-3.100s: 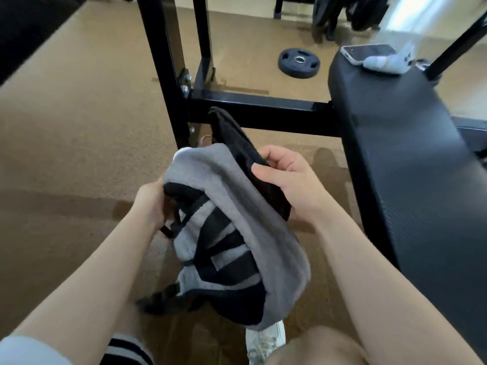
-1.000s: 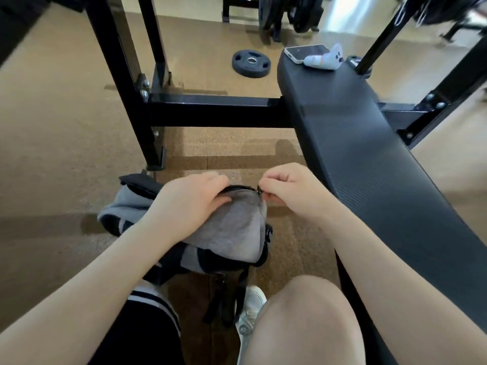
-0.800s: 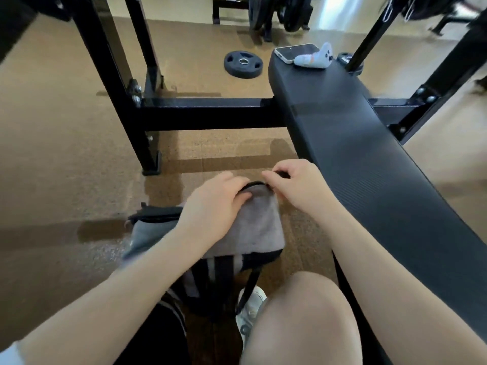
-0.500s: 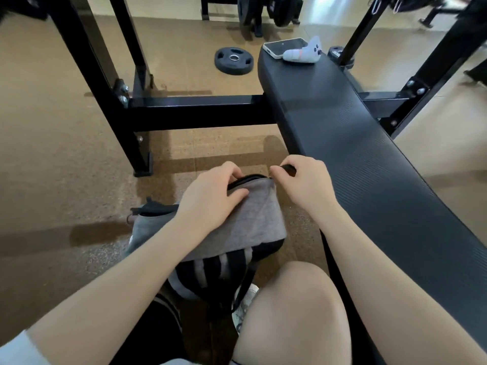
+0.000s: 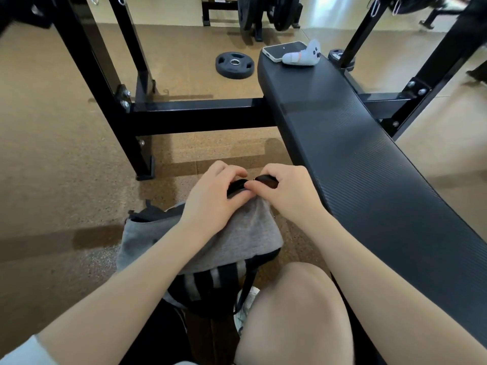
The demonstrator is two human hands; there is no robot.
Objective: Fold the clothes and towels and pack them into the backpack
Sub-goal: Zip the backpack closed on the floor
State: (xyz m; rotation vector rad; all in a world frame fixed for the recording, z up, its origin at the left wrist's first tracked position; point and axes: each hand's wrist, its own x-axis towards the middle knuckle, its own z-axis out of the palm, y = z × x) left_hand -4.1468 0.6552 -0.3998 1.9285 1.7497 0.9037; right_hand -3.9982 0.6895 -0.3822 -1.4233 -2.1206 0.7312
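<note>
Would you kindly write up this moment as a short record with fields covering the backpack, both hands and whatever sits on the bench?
setting: gym floor beside a black bench
backpack: grey and black backpack on the floor by the person's knee
left hand: left hand grips the bag's top edge
right hand: right hand pinches at the black zip edge
bench items: phone and a white controller at the far end
floor: weight plate beyond the frame

One backpack (image 5: 237,233), one phone (image 5: 283,50), two hands.
</note>
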